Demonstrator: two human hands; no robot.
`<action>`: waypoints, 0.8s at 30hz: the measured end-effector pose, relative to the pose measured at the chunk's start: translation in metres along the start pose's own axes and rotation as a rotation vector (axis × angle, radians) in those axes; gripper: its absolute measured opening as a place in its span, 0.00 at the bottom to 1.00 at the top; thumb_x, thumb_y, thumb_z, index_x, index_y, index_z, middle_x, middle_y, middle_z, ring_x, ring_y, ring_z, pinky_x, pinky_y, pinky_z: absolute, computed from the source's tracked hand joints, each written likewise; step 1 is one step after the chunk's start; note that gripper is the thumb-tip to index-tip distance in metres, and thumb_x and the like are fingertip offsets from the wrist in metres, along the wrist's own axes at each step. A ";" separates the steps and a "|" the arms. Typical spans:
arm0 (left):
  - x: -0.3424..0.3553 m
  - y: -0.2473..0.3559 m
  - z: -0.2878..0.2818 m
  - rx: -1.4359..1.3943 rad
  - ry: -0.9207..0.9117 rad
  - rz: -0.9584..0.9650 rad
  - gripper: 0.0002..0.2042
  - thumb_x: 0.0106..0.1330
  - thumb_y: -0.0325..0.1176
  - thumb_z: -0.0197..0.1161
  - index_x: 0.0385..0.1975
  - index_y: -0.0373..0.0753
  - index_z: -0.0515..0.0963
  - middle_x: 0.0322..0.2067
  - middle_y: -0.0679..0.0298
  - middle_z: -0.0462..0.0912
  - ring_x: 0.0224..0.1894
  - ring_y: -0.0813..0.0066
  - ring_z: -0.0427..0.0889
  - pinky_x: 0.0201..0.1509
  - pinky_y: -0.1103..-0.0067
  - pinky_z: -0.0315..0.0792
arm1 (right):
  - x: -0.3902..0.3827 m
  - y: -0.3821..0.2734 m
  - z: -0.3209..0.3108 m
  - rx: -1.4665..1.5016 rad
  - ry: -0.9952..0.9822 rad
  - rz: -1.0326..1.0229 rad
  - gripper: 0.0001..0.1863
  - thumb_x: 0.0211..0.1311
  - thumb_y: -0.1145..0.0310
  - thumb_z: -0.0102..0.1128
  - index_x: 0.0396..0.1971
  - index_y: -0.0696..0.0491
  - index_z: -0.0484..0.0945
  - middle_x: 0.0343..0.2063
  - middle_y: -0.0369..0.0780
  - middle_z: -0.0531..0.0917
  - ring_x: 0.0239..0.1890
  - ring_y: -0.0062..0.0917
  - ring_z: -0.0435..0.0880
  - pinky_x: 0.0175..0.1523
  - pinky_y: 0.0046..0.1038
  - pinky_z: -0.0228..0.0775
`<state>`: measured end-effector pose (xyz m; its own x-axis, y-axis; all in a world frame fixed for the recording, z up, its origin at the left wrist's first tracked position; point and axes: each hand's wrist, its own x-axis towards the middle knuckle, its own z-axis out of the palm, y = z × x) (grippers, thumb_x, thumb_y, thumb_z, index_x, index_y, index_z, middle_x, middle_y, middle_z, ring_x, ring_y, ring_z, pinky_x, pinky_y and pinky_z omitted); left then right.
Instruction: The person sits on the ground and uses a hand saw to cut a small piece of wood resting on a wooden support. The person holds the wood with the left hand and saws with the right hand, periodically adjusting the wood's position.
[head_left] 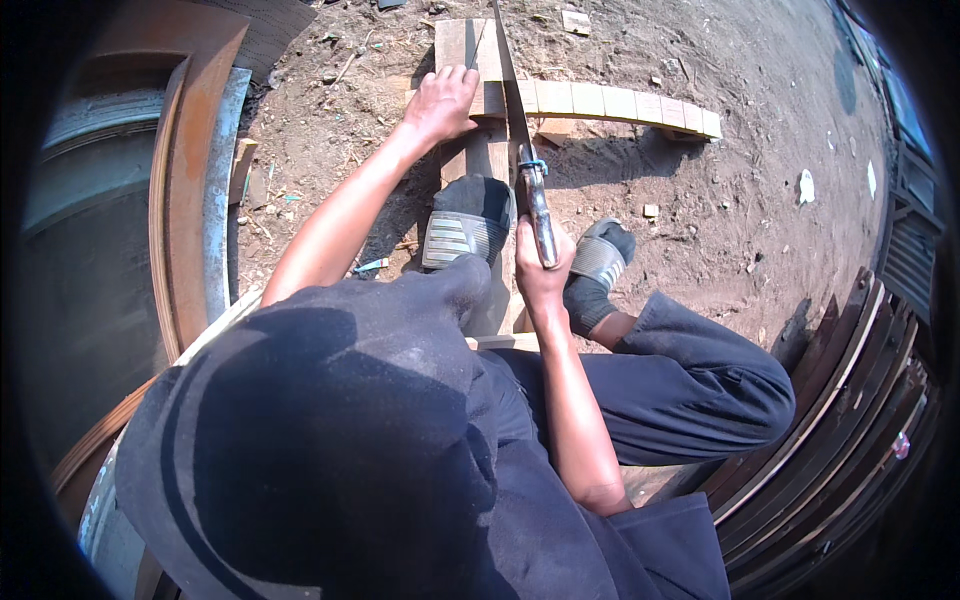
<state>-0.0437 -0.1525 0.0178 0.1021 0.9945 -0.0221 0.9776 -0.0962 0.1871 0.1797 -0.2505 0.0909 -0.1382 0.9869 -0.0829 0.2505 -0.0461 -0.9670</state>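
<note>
Nearest, about 1 o'clock from centre, the right hand (542,280) is closed around the handle of a saw (521,132), whose blade points to 12 o'clock. Beside it at 12, a sandalled foot (458,240) rests over a plank (453,45). Farther out, just left of 12, the left hand (440,103) lies on the plank; whether it grips anything I cannot tell. The blade overlaps a curved, line-marked wooden strip (620,104) reaching toward 1 o'clock.
</note>
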 end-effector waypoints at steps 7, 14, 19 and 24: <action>0.011 0.006 0.002 0.009 -0.021 0.025 0.29 0.41 0.38 0.76 0.41 0.35 0.67 0.39 0.56 0.72 0.47 0.60 0.74 0.47 0.68 0.70 | 0.057 0.000 0.017 0.072 0.024 0.043 0.06 0.54 0.75 0.54 0.20 0.60 0.73 0.12 0.36 0.69 0.17 0.14 0.67 0.23 0.24 0.60; 0.004 -0.001 -0.005 0.004 -0.053 -0.008 0.29 0.41 0.38 0.76 0.40 0.36 0.65 0.37 0.56 0.70 0.45 0.59 0.73 0.46 0.68 0.68 | 0.001 0.002 -0.001 0.023 0.045 0.035 0.04 0.52 0.76 0.56 0.22 0.61 0.75 0.14 0.39 0.73 0.18 0.18 0.71 0.25 0.24 0.63; 0.008 0.006 -0.005 -0.018 -0.073 -0.001 0.29 0.39 0.35 0.76 0.40 0.36 0.66 0.38 0.56 0.70 0.46 0.59 0.72 0.46 0.68 0.68 | 0.069 -0.019 0.025 0.053 0.004 0.112 0.10 0.54 0.74 0.54 0.17 0.59 0.68 0.11 0.38 0.69 0.17 0.16 0.70 0.23 0.25 0.62; 0.007 0.005 -0.005 -0.023 -0.056 -0.006 0.30 0.39 0.39 0.76 0.39 0.36 0.66 0.37 0.56 0.70 0.45 0.60 0.72 0.45 0.69 0.68 | -0.019 0.013 -0.004 -0.067 0.070 0.024 0.05 0.54 0.77 0.54 0.27 0.63 0.77 0.15 0.40 0.75 0.19 0.21 0.76 0.26 0.24 0.66</action>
<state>-0.0391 -0.1460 0.0236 0.1066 0.9912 -0.0782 0.9739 -0.0883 0.2090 0.1894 -0.2692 0.0810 -0.0647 0.9941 -0.0866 0.3169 -0.0618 -0.9464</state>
